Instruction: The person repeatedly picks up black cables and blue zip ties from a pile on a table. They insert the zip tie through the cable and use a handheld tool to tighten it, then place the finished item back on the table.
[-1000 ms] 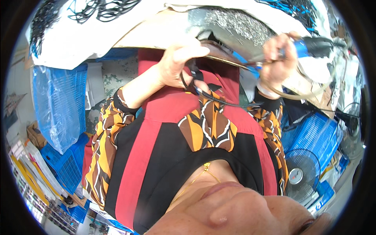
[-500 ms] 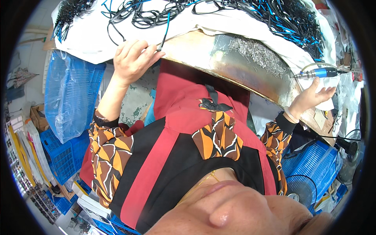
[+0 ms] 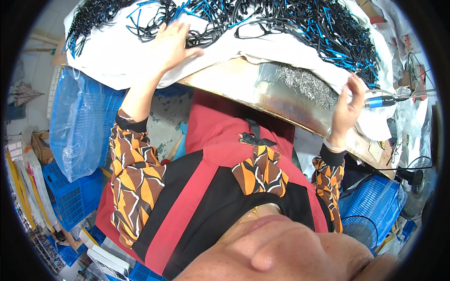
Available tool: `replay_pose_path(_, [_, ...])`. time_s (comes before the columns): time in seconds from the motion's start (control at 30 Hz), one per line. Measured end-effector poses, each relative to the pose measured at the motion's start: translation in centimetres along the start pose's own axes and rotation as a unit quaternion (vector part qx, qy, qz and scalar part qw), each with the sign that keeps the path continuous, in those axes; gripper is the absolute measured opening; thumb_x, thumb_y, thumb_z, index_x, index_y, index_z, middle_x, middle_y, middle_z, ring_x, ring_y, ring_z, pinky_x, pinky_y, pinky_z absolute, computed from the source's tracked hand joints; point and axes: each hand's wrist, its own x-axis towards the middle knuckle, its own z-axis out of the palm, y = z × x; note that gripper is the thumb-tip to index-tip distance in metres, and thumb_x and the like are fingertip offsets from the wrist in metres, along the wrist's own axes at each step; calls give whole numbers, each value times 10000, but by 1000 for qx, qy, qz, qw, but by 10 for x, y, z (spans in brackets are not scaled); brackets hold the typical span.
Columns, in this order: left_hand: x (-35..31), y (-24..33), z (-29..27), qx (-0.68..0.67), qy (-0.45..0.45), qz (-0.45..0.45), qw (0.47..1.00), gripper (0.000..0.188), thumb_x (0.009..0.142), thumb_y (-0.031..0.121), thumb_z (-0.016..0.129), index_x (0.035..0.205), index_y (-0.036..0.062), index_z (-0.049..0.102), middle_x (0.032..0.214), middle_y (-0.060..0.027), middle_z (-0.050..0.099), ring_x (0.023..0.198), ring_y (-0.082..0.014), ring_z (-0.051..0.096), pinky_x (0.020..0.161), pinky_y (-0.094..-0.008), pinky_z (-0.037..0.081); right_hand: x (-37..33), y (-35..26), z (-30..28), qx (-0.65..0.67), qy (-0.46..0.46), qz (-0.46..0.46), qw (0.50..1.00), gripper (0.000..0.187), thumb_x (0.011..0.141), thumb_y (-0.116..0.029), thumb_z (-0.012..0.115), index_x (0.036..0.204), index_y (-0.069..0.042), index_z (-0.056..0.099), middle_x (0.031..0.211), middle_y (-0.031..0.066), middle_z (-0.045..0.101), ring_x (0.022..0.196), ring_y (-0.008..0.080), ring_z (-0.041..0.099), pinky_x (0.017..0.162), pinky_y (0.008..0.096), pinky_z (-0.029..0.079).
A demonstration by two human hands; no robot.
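Note:
My left hand (image 3: 172,49) is raised over the white cloth, at the near edge of the piled eyeglass frames (image 3: 211,28). Its fingers are stretched out and the thumb stands apart; I see nothing held in it. The frames are black, several with blue temples, and one frame (image 3: 255,30) lies a little apart from the heap. My right hand (image 3: 348,104) is upright at the right end of the bench with its fingers extended. Beside it is a slim corded hand tool (image 3: 377,101), blue and black, whose front end is hidden behind the hand.
A heap of thin silvery metal pins (image 3: 307,84) lies on the metal-topped part of the bench (image 3: 262,89). White cloth (image 3: 108,51) covers the far side. Blue plastic crates (image 3: 70,187) stand at left, another crate (image 3: 375,201) and a fan (image 3: 358,229) at right.
My left hand has moved away from me toward the pile and let go of the eyeglass frame it held. My right hand has turned upward and shifted left; the tool sits slightly lower.

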Motion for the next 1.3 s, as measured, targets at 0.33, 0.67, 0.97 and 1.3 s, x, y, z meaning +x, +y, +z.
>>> replay_pose_path(0.33, [-49,17,-7,-118,-59,76,988,733,786,364,815,1308,-31,487,1132,-201,605,1150,-379,584,1121,-517,372,121,-26,195,-50,-348,-136,926,261,962,-157,579,1190,-96,691,1169,129,697,1074,301,675,913,388,538])
replay_pose_path(0.67, [-45,3,-19,-202,74,75,974,540,755,315,826,1175,54,606,963,-110,628,918,-302,620,828,-387,507,123,0,255,-287,-432,-259,815,190,870,-68,563,979,-101,715,987,98,705,961,300,694,803,430,539])
replay_pose_path(0.97, [-6,-63,-50,-299,160,-163,926,649,785,432,847,1187,-31,636,901,-101,662,761,-189,621,720,-312,530,152,-6,198,-154,-152,-263,940,163,941,-236,631,1022,-122,714,930,56,689,915,284,664,801,420,524])
replay_pose_path(1.3, [51,-127,48,-6,-29,-239,971,795,895,590,646,1382,-22,502,1290,-274,600,1162,-428,612,936,-487,519,71,11,75,128,-182,129,966,190,1056,-185,507,1128,-31,591,821,43,629,721,123,637,695,270,506])
